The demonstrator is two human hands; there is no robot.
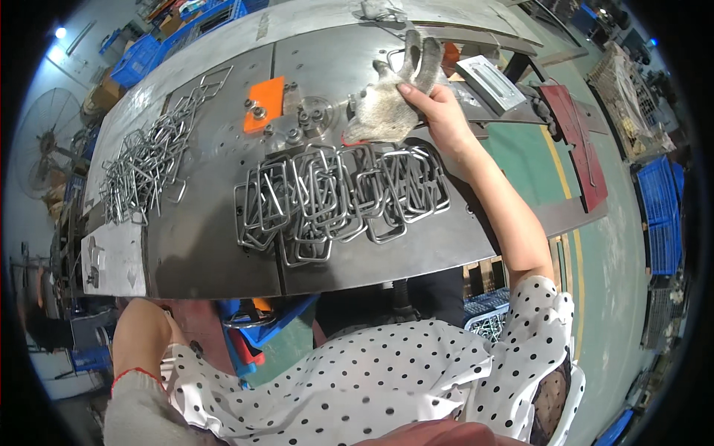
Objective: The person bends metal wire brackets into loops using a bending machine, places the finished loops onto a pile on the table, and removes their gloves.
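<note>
My right hand (445,119) reaches out over the far right of the metal bench (201,260), thumb and fingers closed on a limp grey work glove (387,111). The glove's fingers point away from me and its red-edged cuff hangs toward the left. My left hand (141,412) is down at the lower left, off the bench, covered by a grey glove with a red cuff edge; its fingers are out of sight. Just below the held glove lies a heap of bent metal wire frames (335,197), roughly rectangular.
A pile of bent metal rods (149,163) lies at the bench's left. Behind the frames stands a bending fixture with round posts (295,135) and an orange plate (265,100). A grey metal box (491,83) sits at the far right. Blue crates (660,215) stand beyond.
</note>
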